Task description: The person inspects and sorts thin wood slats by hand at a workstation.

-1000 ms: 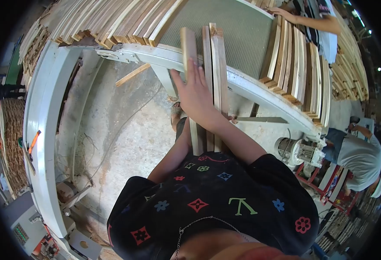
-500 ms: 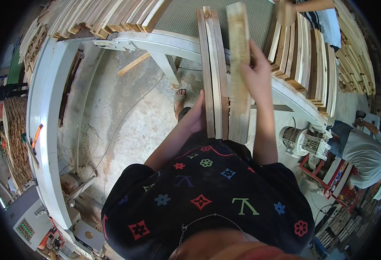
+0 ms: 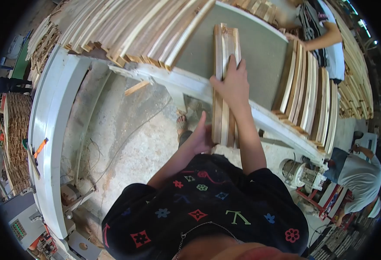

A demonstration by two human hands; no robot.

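A small bundle of long wooden slats [image 3: 224, 52] lies lengthwise on the grey-green table top [image 3: 260, 52], its near ends overhanging the white table edge. My right hand [image 3: 232, 84] lies flat on top of the bundle, fingers spread. My left hand [image 3: 200, 138] grips the bundle's near end from the left side, thumb up against the wood. My black patterned shirt [image 3: 208, 208] fills the bottom of the view.
Stacks of slats [image 3: 130, 26] cover the table's left; more stacks [image 3: 307, 95] stand on the right. Another person's arm [image 3: 316, 41] reaches to the right stacks. A second person in grey [image 3: 357, 162] bends by a motor [image 3: 299, 171]. Concrete floor lies below.
The slat my right hand held raised now lies with the bundle, and that hand has come down flat on top. The bundle sits further onto the table.
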